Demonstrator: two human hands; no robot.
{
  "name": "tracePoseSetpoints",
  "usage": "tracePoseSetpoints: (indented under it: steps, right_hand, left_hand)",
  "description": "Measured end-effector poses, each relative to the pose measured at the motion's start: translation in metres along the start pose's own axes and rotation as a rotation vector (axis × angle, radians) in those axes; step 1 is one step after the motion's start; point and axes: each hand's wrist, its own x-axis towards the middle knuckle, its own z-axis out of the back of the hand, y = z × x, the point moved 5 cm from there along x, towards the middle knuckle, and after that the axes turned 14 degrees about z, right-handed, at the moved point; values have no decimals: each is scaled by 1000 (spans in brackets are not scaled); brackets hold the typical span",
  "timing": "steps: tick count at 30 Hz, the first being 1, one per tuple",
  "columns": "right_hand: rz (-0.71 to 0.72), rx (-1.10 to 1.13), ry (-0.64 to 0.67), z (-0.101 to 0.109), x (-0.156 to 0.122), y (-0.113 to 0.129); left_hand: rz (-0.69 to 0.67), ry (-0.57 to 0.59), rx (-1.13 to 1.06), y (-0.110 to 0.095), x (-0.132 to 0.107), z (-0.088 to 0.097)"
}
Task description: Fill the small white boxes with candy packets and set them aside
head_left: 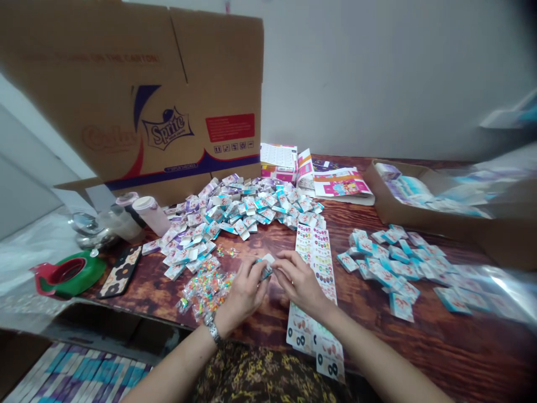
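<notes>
My left hand (244,285) and my right hand (299,282) meet at the middle of the table, fingers pinching a small white-and-teal packet (265,268) between them. A large heap of similar packets (220,215) lies just beyond my hands, and a looser spread of them (388,263) lies to the right. Close to my left hand is a scatter of clear bags with colourful small pieces (205,294). Under my right wrist runs a long printed sheet of round labels (314,263). A metal watch (215,333) circles my left wrist.
A Sprite cardboard carton (138,101) stands at the back left, near plastic bottles (151,215), a green tape roll (69,274) and a phone (119,278). Printed sheets (339,182) lie at the back. A shallow cardboard box (403,193) sits on the right, partly blurred.
</notes>
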Motion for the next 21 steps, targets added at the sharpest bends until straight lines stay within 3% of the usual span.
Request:
tracePoseSetpoints:
  steps: [6, 15, 21]
  right_hand:
    - [-142, 31, -125, -10, -1, -1]
    - [-463, 591, -321, -32, -13, -18]
    - [-531, 716, -427, -36, -10, -14]
  left_hand:
    - [-66, -28, 69, -6, -3, -1]
    - [-85, 3, 184, -6, -7, -5]
    - [-58, 12, 135, -6, -9, -4]
